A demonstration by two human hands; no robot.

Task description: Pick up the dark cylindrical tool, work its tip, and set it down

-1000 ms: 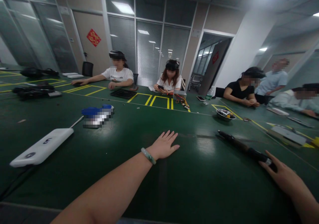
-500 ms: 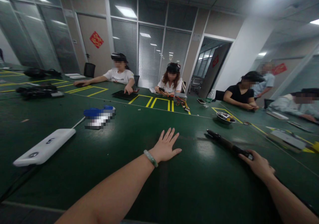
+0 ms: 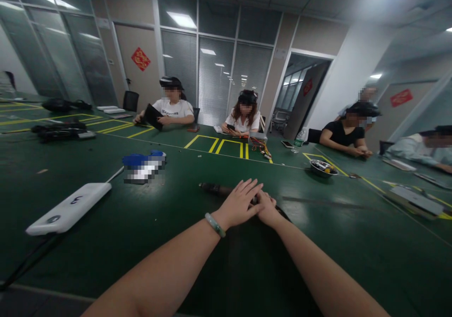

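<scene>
A dark, slim electric screwdriver [image 3: 216,190] with a cord at its rear lies across the green table, its tip pointing left. My right hand [image 3: 269,210] is closed around its rear end. Over its middle rests my left hand [image 3: 241,203], palm down with the fingers stretched out, a green bangle [image 3: 214,225] on the wrist. The left fingertips and thumb overlap the right hand, hiding part of the tool; whether they press on it I cannot see.
A white power bank [image 3: 70,209] with cables lies at the left, beside a blue-and-white blurred item [image 3: 144,166]. A metal bowl [image 3: 323,169] of small parts stands at the right. Several people sit across the table [image 3: 169,270], near coloured wires [image 3: 260,146] and a bottle [image 3: 300,137].
My right hand has brought the electric screwdriver left, from the right side to under my left hand, which has barely moved. The person at far left has lifted a dark flat object.
</scene>
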